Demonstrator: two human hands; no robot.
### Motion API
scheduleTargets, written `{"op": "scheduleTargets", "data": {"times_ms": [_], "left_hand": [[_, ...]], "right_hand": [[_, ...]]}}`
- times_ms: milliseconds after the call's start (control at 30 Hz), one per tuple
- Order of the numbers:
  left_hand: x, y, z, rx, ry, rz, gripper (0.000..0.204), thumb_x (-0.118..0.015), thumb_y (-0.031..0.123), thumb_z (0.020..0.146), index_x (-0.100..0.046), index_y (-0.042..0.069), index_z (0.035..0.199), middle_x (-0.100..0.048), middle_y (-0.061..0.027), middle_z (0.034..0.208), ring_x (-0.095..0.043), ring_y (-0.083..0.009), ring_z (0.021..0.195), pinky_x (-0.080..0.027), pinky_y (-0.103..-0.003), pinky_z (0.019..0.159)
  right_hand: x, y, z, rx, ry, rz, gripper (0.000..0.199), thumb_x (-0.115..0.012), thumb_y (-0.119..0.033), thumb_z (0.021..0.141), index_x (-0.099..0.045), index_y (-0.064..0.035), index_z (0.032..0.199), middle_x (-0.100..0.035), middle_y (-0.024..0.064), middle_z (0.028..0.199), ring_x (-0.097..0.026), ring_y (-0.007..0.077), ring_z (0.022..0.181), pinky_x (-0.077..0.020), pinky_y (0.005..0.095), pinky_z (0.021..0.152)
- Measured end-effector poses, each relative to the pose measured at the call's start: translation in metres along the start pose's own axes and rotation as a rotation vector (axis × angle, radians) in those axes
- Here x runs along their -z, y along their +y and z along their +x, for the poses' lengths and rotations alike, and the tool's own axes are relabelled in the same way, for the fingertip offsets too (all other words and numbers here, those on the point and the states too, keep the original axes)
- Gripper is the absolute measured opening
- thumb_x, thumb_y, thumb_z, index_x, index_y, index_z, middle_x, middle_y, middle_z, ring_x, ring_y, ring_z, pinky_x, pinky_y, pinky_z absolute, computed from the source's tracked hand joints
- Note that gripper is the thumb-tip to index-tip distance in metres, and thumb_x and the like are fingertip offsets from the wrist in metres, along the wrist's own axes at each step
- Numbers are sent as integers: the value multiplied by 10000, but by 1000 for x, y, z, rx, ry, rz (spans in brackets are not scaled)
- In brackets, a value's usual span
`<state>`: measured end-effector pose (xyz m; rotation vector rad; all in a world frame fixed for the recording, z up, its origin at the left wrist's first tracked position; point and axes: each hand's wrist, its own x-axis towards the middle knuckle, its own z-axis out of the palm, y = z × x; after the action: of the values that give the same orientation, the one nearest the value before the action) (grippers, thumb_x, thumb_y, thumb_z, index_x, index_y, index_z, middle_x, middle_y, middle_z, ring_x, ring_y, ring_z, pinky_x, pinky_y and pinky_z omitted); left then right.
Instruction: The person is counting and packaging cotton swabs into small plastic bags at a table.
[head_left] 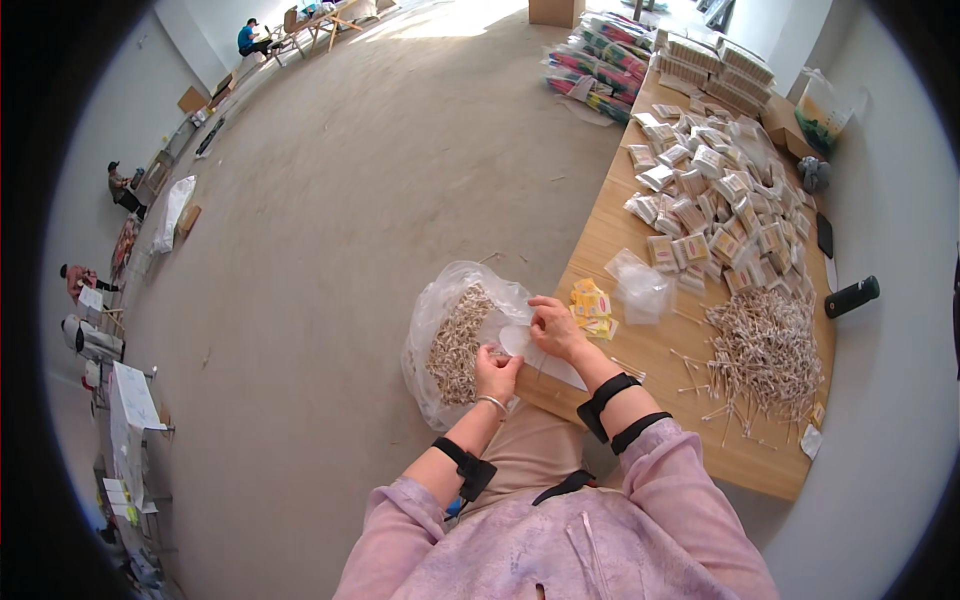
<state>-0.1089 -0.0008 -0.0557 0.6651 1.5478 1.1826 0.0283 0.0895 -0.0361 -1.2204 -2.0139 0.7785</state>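
Over the table's near left corner, my left hand [497,374] pinches the lower edge of a small clear plastic bag [514,341]. The fingers of my right hand [555,327] are closed at the bag's other side. A large clear sack [415,350] full of loose cotton swabs [458,345] stands just left of my hands, below the table edge. Right of my right hand lie yellow printed cards [592,304] and a stack of empty clear bags [643,288]. Farther right, a heap of loose cotton swabs [765,350] spreads on the wooden table [585,250].
Many filled swab packets [725,200] cover the table's middle. Stacked bundles [715,65] stand at its far end. A black cylinder [852,297] and a phone [824,235] lie by the right wall. Colourful wrapped packs [600,65] are piled beyond. Several people sit along the left wall.
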Motion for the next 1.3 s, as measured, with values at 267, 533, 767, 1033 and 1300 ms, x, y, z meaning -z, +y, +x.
{"op": "scheduleTargets", "data": {"times_ms": [267,533,767,1033,1300], "left_hand": [[0,16,-11,-728,56,876,727,-701,215,752,-332,92,1367,-275,-170,1438,-206,-357,1339,-151,-489,1083],[-36,28,-18,-780,-153,1246,606,-579,268,844,-349,64,1366,-267,-124,1467,-127,-335,1386,-89,-493,1114],[-89,16,-55,-889,-666,770,856,-755,145,682,-278,7,1380,-288,-194,1423,-224,-351,1353,-218,-388,1120],[-100,7,-50,-884,-714,890,911,-801,147,620,-298,-2,1365,-311,-199,1410,-244,-351,1345,-241,-398,1110],[-93,2,-50,-910,-690,894,845,-791,187,644,-349,-9,1337,-316,-201,1406,-236,-351,1347,-236,-397,1113]], "right_hand": [[56,-7,-57,-83,261,43,154,-514,27,761,-607,-9,878,-582,177,1096,-545,339,1029,-441,368,896],[87,9,-172,-271,466,-299,317,-487,21,800,-543,40,1112,-509,189,1192,-443,356,1154,-355,419,994],[69,16,-179,-236,502,-210,457,-472,19,788,-436,29,1244,-459,198,1268,-381,364,1237,-285,427,1067],[57,20,-174,-237,591,-147,429,-485,24,776,-477,16,1204,-455,186,1271,-389,361,1225,-286,436,1065],[71,17,-176,-293,468,-393,240,-518,-50,820,-601,-42,1045,-472,158,1237,-377,349,1215,-326,437,1017]]}}
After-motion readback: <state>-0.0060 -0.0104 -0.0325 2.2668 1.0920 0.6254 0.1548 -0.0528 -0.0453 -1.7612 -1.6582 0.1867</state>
